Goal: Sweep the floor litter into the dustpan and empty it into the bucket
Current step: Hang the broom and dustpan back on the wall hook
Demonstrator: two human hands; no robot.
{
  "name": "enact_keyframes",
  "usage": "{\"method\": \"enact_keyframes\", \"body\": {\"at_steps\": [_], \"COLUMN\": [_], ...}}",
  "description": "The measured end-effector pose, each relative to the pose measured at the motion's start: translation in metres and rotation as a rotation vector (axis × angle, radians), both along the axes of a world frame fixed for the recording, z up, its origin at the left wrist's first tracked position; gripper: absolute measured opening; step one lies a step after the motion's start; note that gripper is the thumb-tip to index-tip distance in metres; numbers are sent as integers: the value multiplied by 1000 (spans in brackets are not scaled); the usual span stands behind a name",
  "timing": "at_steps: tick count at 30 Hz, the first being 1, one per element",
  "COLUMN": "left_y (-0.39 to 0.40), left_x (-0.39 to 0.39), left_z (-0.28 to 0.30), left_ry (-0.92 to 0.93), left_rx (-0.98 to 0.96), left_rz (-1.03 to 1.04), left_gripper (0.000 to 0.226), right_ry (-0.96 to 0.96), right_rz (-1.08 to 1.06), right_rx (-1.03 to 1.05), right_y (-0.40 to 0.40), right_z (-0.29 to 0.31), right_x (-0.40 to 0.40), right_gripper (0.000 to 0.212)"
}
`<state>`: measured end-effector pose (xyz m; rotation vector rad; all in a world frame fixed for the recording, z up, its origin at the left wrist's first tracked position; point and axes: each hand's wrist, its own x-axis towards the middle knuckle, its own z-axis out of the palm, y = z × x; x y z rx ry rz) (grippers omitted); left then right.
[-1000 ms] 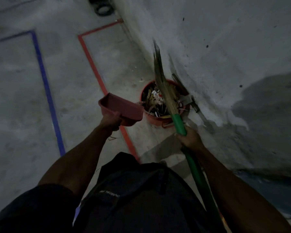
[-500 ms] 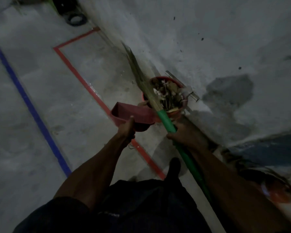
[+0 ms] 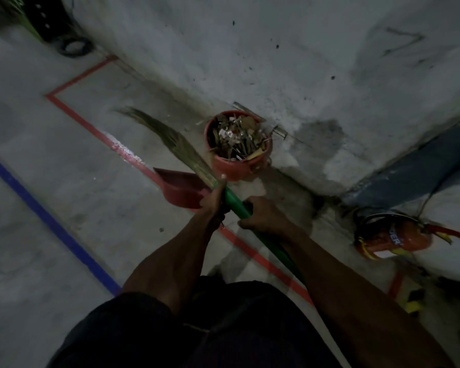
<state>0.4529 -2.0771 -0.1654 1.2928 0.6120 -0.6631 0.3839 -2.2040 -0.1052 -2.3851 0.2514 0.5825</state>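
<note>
The left hand (image 3: 212,197) grips the red dustpan (image 3: 182,189) by its rear, keeping it raised and just beside the red bucket (image 3: 238,166), which stands on the floor (image 3: 64,208) against the wall (image 3: 276,62), brimming with litter. The right hand (image 3: 263,216) is wrapped round the green handle of the broom (image 3: 234,203), whose bristles angle up and left, clear of the floor, likely so both tools travel together. The pan's inside is hard to see; judging by its position, emptying seems done or nearly so.
</note>
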Motion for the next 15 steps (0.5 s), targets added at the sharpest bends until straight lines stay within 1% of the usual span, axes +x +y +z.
{"method": "enact_keyframes", "body": {"at_steps": [2, 4, 5, 8, 9, 12, 15], "left_y": [-3, -8, -11, -25, -30, -44, -52], "left_x": [-16, -34, -45, -82, -96, -136, -169], "left_z": [4, 5, 4, 7, 8, 16, 25], "left_ry": [20, 32, 39, 68, 68, 41, 29], "left_rx": [29, 54, 53, 44, 20, -41, -58], "left_rz": [46, 81, 110, 206, 239, 319, 337], "left_gripper": [96, 98, 94, 70, 66, 62, 63], "right_ry": [-18, -53, -72, -140, -153, -199, -261], "right_rz": [47, 98, 119, 187, 206, 189, 130], "right_rx": [-45, -103, -125, -185, -214, -311, -420], "right_y": [1, -2, -4, -16, -21, -31, -35], "right_z": [1, 3, 6, 11, 15, 22, 29], "right_x": [-19, -43, -56, -97, -110, -151, -188], "right_gripper": [43, 42, 41, 35, 33, 29, 29]}}
